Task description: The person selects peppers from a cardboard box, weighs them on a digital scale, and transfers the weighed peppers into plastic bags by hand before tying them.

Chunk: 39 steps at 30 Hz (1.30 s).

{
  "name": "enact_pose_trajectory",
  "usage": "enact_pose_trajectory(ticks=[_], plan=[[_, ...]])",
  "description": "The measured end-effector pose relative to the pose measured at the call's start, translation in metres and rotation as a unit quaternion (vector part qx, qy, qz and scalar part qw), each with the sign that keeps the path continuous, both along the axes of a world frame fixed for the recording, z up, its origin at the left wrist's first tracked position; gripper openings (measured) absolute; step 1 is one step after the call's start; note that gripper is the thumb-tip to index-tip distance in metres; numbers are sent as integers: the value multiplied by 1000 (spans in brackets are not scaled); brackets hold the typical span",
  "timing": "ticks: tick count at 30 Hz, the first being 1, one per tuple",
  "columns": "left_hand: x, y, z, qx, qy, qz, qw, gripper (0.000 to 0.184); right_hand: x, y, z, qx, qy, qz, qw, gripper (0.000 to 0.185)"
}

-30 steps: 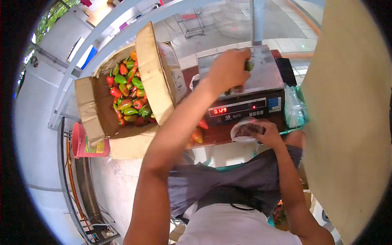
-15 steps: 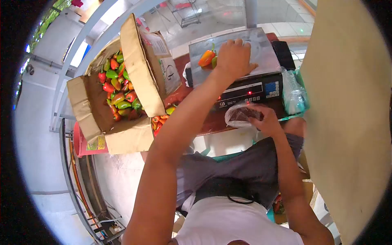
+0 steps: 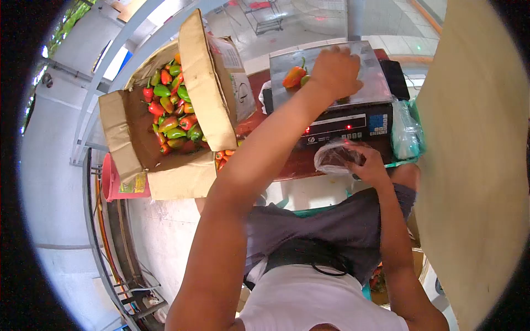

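Observation:
My left hand [image 3: 335, 74] is palm down over the metal pan of a digital scale [image 3: 369, 66], its fingers curled together; whatever is under them is hidden. Beside it on the pan lie an orange-red pepper [image 3: 294, 76] and part of a green one [image 3: 305, 80]. In front of the scale, my right hand [image 3: 369, 163] pinches the rim of a clear plastic bag [image 3: 333, 156], whose mouth is open. My left forearm covers part of the scale's display. An open cardboard box [image 3: 210, 94] at the left holds several red and green peppers [image 3: 167, 105].
More small orange peppers [image 3: 223, 156] show beside the box flap. A pink bucket [image 3: 112, 179] stands below the box. Plastic bags [image 3: 406, 132] lie right of the scale, near a black object [image 3: 393, 77]. A large tan panel [image 3: 475, 165] borders the right side.
Since a second ago my left hand has come down onto the pan, and the orange-red pepper now shows there. My right hand keeps hold of the bag. The view has shifted slightly.

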State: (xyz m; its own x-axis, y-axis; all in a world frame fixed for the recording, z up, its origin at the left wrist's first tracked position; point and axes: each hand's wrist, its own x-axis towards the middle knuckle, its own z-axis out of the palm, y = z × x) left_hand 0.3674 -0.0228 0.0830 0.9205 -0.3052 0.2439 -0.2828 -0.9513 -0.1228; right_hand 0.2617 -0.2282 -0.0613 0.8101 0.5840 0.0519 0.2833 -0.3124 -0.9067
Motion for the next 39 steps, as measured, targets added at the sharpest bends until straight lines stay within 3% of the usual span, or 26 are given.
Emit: enact_pose_trajectory(ticks=[5,7,9,12,15,17,18,20,22,23,24,25,26,27,29,32,35,37,38,39], plan=[[0,-6,-26,147,114,-32,982,36,5,-7,-20,-41,-35,0,999,52],[4,-13,-36,155,158,-33,975,29,3,-5,-22,-29,-34,0,999,50],[0,-13,-52,127,39,-50,990,26,1,-4,-17,-31,-35,-5,999,52],[-58,-14,9,-81,-92,-73,990,26,1,-11,-27,-29,5,5,1000,53],[-153,26,87,-288,-224,-92,927,40,7,-12,-41,-62,32,4,998,52],[-216,66,121,-253,-249,49,933,46,-3,-8,-15,-92,13,14,996,50],[-239,95,129,-254,-279,64,924,43,-5,-7,-21,-102,-4,13,995,49],[-277,149,131,-286,-250,135,915,41,-2,-11,-33,-122,-44,7,991,48],[-289,208,128,-394,-124,168,895,29,0,-7,-31,-92,-6,6,996,48],[-279,250,108,-392,-150,177,890,18,0,-5,-30,-78,13,6,997,47],[-260,270,102,-347,-162,247,890,20,0,-5,-31,-85,6,11,996,47],[-243,288,94,-323,-162,238,901,21,1,-5,-33,-92,-3,15,996,48],[-224,325,74,-169,-113,259,944,26,2,-5,-32,-99,-13,17,995,48],[-204,342,61,-115,6,335,935,30,1,-5,-29,-89,-17,20,996,48],[-174,357,31,158,60,403,899,29,-2,-3,-19,-69,-24,24,997,48],[-171,356,28,253,35,338,906,25,-2,-6,-20,-80,-43,19,996,52],[-179,356,39,262,2,300,917,28,-3,-6,-11,-111,-11,12,994,53],[-198,348,63,204,26,311,928,47,-7,-6,-1,-104,19,4,994,49],[-210,321,94,100,72,360,925,58,-5,-4,1,-97,35,-2,995,48],[-222,332,97,51,-5,320,946,56,-1,-2,-3,-97,17,-1,995,45]])
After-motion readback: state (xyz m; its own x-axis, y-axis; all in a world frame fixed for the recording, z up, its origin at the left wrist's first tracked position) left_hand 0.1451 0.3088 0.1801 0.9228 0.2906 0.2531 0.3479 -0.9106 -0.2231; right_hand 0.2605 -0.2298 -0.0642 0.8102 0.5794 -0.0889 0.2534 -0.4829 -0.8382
